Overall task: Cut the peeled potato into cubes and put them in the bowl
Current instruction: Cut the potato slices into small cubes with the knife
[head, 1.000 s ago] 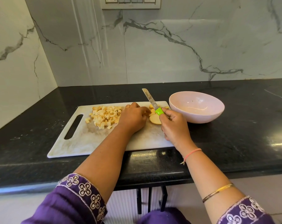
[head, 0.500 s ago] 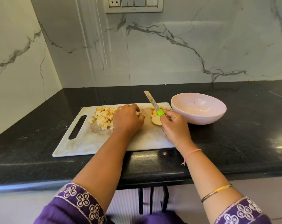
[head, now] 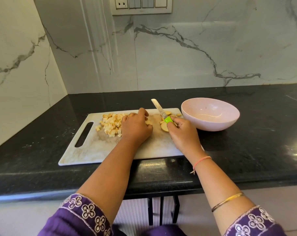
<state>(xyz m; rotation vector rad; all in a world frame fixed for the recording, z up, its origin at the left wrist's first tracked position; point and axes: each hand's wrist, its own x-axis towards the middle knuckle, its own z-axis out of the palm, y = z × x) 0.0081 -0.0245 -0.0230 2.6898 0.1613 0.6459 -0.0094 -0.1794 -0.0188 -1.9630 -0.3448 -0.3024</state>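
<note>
Evidently mid-dicing: right hand (head: 183,133) grips knife (head: 161,111) over slices (head: 164,128) at board's (head: 100,150) two o'clock; left hand (head: 135,127) curls by cubes (head: 111,125), hold unclear. Next, pin a slice.

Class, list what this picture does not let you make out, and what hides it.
- Head view: most of the handle of the green-handled steel knife, hidden inside the right hand.
- Head view: what lies under the left hand; only a pale potato edge shows.
- Head view: the white wall switch plate, cut off by the top edge.
</note>
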